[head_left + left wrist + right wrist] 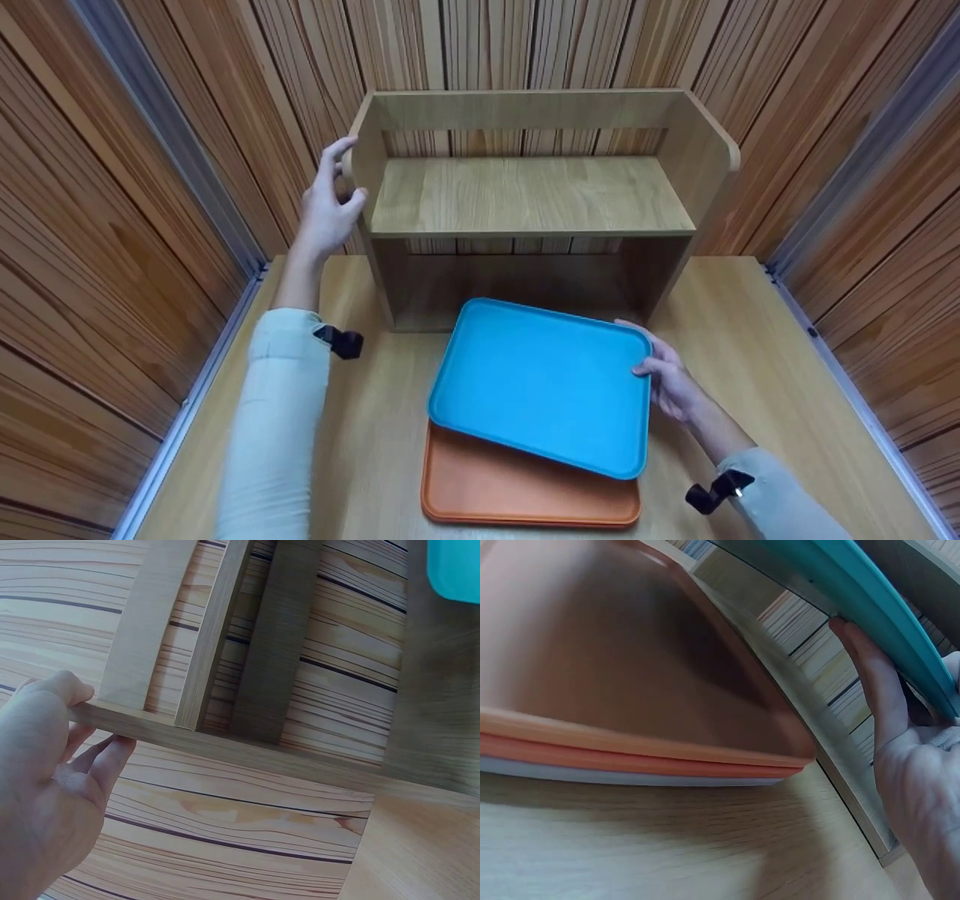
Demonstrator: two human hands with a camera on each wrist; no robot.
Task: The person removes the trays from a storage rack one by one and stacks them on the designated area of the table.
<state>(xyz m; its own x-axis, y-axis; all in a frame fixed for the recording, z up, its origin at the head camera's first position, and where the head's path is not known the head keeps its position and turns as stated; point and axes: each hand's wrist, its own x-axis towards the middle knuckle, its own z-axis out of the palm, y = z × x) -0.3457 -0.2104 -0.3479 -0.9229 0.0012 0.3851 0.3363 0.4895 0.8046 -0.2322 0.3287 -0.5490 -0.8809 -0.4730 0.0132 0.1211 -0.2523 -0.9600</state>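
Observation:
My left hand [328, 202] holds the upper front edge of the left side panel [247, 761] of a two-tier wooden shelf [532, 195]. In the left wrist view the thumb lies on one face of the panel and the fingers on the other. A blue rectangular tray [540, 386] is gripped at its right edge by my right hand [671, 379], thumb on top and fingers underneath. The blue tray is raised and turned slightly over an orange tray [525, 487], whose far part it hides. Beneath the orange tray [615, 667] are stacked a redder tray [630, 757] and a whitish one [645, 778].
The shelf stands at the back of a light wooden table [375, 450], close to the plank-patterned back wall [487, 45]. Similar side walls rise left and right, with metal strips [187, 405] along their bases. A black camera [341, 341] sits on the left wrist, another [716, 491] on the right.

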